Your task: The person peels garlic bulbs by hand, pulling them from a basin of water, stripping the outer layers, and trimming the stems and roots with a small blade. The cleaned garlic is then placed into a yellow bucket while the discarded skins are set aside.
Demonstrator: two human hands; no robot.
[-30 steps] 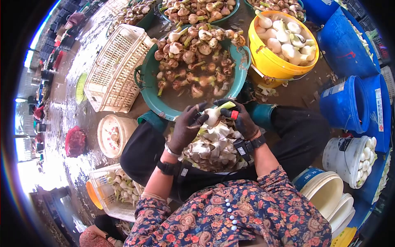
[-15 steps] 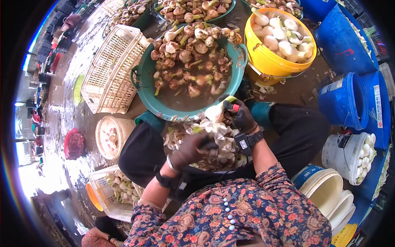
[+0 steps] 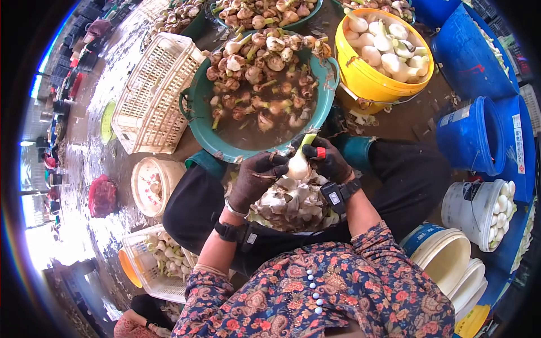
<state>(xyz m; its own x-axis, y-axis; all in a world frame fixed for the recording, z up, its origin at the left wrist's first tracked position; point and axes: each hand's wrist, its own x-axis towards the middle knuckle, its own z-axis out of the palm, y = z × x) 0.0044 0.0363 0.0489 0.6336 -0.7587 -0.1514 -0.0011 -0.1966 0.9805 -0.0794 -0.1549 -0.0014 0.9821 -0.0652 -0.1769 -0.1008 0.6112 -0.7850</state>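
Observation:
A pale garlic bulb (image 3: 298, 168) with a green stem stands upright between my hands, over a heap of peeled skins (image 3: 296, 203) in my lap. My right hand (image 3: 331, 161), in a dark glove with red on one finger, is closed around the bulb's stem side. To the left of the bulb is my left hand (image 3: 256, 179), also gloved, its fingers curled together close to the bulb. Whatever those fingers pinch is hidden. Just beyond both hands sits a green tub (image 3: 197, 132) of unpeeled garlic (image 3: 265, 107) in murky water.
A yellow bucket (image 3: 360, 73) of peeled bulbs stands at the upper right. Farther right are a blue bucket (image 3: 470, 138) and a white bucket (image 3: 465, 211). Stacked white crates (image 3: 152, 96) and a cream bucket (image 3: 141, 186) are on the left. A person's arm (image 3: 141, 321) shows at lower left.
My left hand has moved up and right from above the skins to beside the bulb. In my right hand, the bulb has turned from tilted to upright and sits slightly lower.

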